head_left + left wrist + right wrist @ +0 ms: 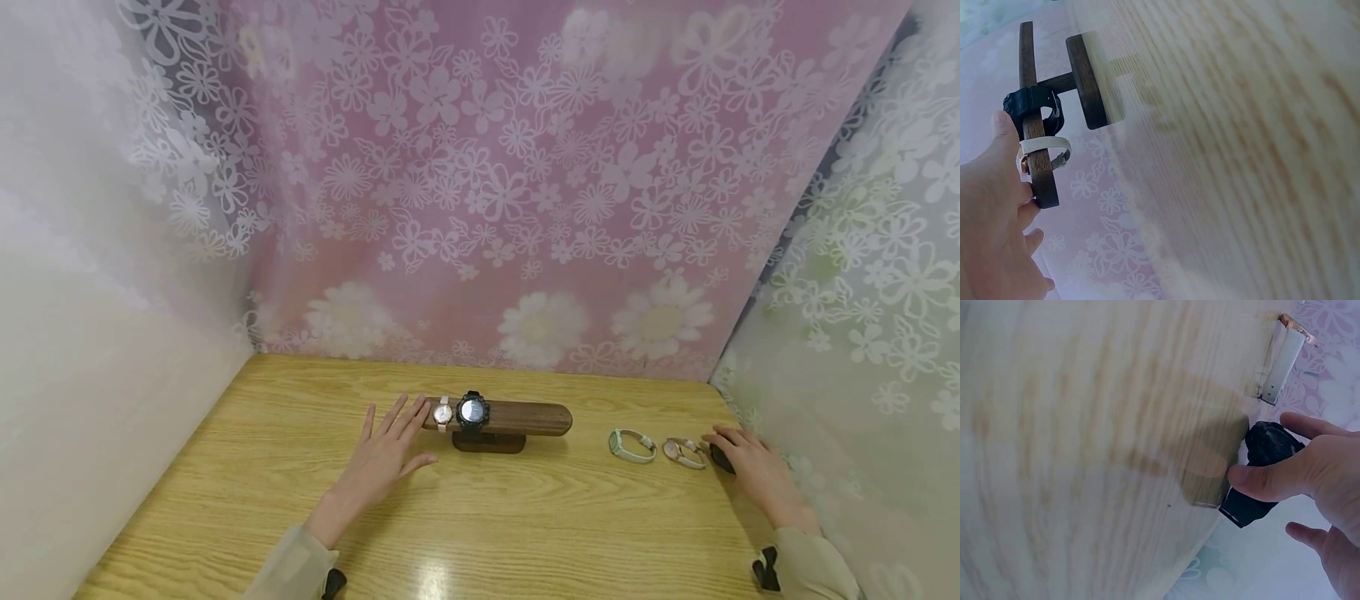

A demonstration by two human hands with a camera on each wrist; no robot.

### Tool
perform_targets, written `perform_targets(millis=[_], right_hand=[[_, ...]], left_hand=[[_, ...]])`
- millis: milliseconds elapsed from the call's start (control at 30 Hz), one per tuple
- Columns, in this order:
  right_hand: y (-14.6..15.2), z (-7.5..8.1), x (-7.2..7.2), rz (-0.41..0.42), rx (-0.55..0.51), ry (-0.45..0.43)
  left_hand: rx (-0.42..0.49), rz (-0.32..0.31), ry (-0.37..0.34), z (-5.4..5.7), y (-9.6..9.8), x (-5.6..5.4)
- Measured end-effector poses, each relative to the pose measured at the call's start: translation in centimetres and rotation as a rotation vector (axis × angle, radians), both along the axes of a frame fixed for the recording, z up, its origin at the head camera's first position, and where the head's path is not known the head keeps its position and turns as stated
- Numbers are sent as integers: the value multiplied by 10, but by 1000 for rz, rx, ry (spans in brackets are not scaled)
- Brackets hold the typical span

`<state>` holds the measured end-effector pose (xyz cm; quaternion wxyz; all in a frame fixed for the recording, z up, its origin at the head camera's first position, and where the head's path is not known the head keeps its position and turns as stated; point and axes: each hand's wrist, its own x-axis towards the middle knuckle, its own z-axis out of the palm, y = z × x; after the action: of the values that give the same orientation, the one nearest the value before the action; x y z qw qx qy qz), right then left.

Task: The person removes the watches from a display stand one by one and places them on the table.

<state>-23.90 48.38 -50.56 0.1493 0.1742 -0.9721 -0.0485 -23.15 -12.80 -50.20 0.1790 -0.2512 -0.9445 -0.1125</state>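
A dark wooden watch stand [528,418] carries a small watch with a pale strap [443,412] near its left end and, beside that, a black watch with a round face [472,410]. My left hand [386,458] is spread with straight fingers, its fingertips at the stand's left end. In the left wrist view, the thumb reaches toward the black watch on the bar [1040,165]. Over on the right, my right hand [757,471] holds another black watch [1266,447] between thumb and fingers, close over the table. The hand partly hides this watch in the head view.
A mint-green watch [633,447] and a watch with a pale strap and rose-gold case [684,452] lie on the wooden table [525,533] between the stand and my right hand. Flowered curtains [480,208] hang behind the table and along both sides.
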Motion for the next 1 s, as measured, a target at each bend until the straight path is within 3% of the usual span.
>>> perform_targets(millis=[433,733,1000], right_hand=[[9,1,6,2,-98,41],[10,2,10,-1,-139,53],[12,3,13,22,-177,119]], left_hand=[[21,-10,3,1,0,0],[1,-2,-37,1,-1,-2],[4,-4,-3,0,0,-1]])
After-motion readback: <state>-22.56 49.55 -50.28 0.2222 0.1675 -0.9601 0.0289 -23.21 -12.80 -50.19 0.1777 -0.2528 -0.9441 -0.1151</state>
